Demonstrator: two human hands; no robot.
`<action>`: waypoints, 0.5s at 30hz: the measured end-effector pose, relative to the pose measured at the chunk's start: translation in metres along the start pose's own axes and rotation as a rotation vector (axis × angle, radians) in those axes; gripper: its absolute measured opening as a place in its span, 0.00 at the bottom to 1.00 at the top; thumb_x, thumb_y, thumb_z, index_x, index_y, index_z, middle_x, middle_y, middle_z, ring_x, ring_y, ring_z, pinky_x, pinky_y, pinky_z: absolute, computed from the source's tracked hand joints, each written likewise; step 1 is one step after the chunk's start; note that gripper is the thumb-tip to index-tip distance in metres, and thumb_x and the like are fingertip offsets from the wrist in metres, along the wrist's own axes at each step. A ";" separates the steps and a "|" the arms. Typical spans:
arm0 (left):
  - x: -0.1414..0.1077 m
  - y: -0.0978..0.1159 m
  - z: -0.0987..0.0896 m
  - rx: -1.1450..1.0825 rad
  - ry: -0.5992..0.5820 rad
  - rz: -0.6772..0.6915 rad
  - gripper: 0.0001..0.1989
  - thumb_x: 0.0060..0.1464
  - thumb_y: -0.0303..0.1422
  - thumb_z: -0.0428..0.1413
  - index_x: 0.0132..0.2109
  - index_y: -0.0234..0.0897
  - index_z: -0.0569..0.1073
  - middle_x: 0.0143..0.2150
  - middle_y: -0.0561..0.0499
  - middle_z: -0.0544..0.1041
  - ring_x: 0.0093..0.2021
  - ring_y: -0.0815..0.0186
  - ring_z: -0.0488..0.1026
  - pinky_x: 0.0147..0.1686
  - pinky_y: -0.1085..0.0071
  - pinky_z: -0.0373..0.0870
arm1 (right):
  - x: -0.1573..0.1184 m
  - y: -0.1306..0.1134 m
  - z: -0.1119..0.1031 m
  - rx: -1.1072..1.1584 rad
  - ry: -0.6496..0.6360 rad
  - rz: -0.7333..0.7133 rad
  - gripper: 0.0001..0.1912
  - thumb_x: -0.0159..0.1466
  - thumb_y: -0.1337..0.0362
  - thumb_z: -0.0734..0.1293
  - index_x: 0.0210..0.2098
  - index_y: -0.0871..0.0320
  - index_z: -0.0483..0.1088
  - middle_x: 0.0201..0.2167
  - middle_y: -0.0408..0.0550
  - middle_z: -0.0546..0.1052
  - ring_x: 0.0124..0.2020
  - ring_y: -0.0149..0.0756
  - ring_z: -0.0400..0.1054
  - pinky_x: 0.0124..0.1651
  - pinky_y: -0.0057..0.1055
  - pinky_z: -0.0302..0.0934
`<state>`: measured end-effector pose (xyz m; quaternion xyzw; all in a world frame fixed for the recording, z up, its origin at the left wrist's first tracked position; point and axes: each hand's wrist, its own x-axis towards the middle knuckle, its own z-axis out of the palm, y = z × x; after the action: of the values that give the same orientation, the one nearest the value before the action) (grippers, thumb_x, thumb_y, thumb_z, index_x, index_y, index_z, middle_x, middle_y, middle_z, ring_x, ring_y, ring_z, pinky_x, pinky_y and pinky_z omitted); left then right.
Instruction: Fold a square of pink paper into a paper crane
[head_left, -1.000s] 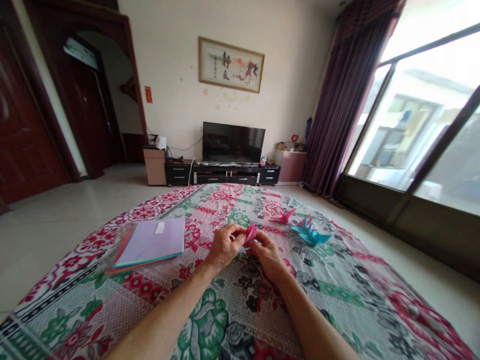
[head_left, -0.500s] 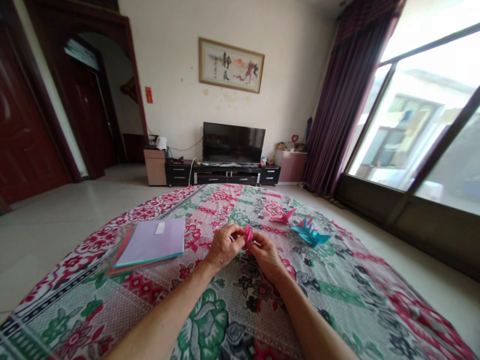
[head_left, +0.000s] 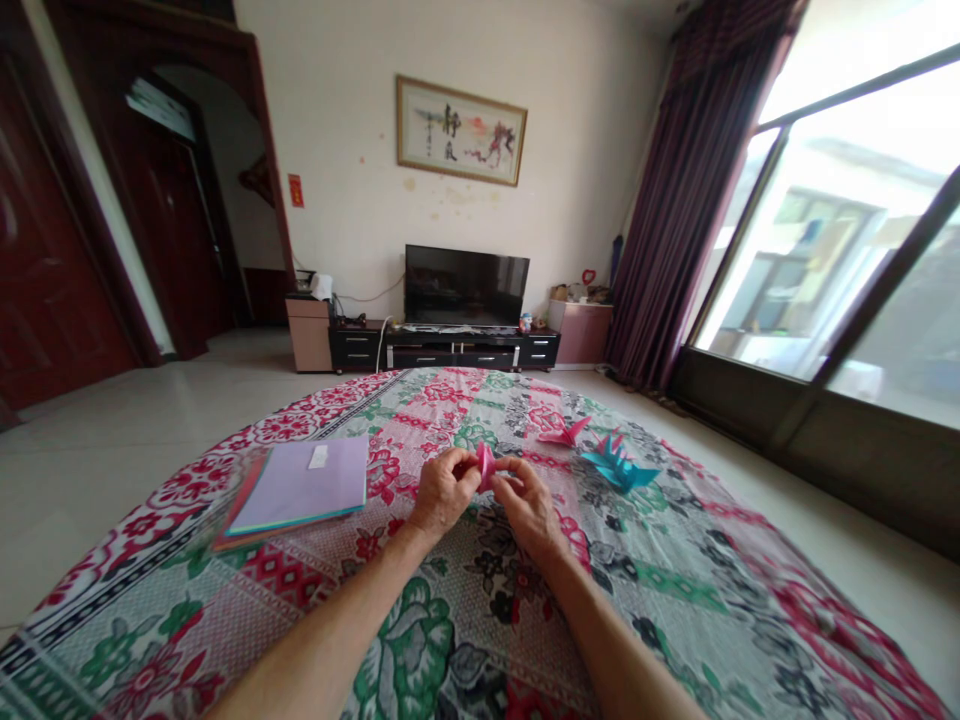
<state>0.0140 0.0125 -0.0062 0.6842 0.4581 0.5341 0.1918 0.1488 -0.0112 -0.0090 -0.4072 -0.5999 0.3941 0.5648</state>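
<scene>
A small piece of folded pink paper (head_left: 486,466) is held up above the table between both hands. My left hand (head_left: 447,488) pinches its left side between thumb and fingers. From the other side, my right hand (head_left: 526,505) grips the right edge with thumb and forefinger. Beyond my right hand lie folded paper cranes: a pink one (head_left: 567,434) and, nearer, a blue one (head_left: 621,470) with more pink folded paper close behind it. The underside of the held paper is partly hidden by my fingers.
A stack of coloured paper (head_left: 300,487), lilac sheet on top with a small white label (head_left: 319,456), lies on the left. A patterned cloth (head_left: 409,640) covers the round table. Across the floor stand a television (head_left: 466,286) and a low cabinet (head_left: 427,357).
The folded pink paper has shifted slightly left and turned, now showing a lighter, more upright face. My right hand's fingers have changed their hold on it.
</scene>
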 end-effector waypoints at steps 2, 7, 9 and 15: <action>-0.001 0.001 0.000 0.021 0.003 0.017 0.05 0.47 0.29 0.51 0.30 0.35 0.72 0.27 0.52 0.75 0.29 0.68 0.71 0.31 0.74 0.66 | 0.000 -0.001 0.002 -0.006 -0.001 0.006 0.11 0.55 0.61 0.65 0.37 0.59 0.66 0.23 0.42 0.73 0.19 0.25 0.60 0.23 0.22 0.52; -0.002 0.003 -0.001 0.030 -0.015 0.033 0.05 0.48 0.30 0.52 0.31 0.36 0.72 0.27 0.52 0.75 0.30 0.68 0.71 0.31 0.75 0.66 | 0.001 0.003 0.003 0.052 0.004 -0.017 0.11 0.55 0.62 0.65 0.37 0.58 0.66 0.29 0.45 0.75 0.27 0.30 0.67 0.29 0.25 0.59; -0.003 0.003 -0.001 0.030 -0.020 0.041 0.04 0.48 0.30 0.52 0.31 0.36 0.71 0.28 0.52 0.75 0.30 0.68 0.71 0.31 0.75 0.66 | 0.002 0.004 0.003 0.063 -0.003 -0.030 0.12 0.54 0.63 0.65 0.39 0.58 0.66 0.31 0.45 0.74 0.30 0.31 0.68 0.31 0.25 0.60; -0.003 0.003 -0.001 0.034 -0.028 0.051 0.04 0.48 0.30 0.52 0.30 0.36 0.71 0.28 0.52 0.75 0.30 0.69 0.71 0.32 0.75 0.66 | 0.002 0.006 0.001 0.036 -0.014 -0.061 0.12 0.57 0.62 0.64 0.41 0.57 0.66 0.27 0.44 0.74 0.28 0.30 0.68 0.31 0.26 0.61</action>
<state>0.0144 0.0088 -0.0055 0.7062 0.4466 0.5216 0.1728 0.1477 -0.0072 -0.0139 -0.3757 -0.6090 0.3901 0.5795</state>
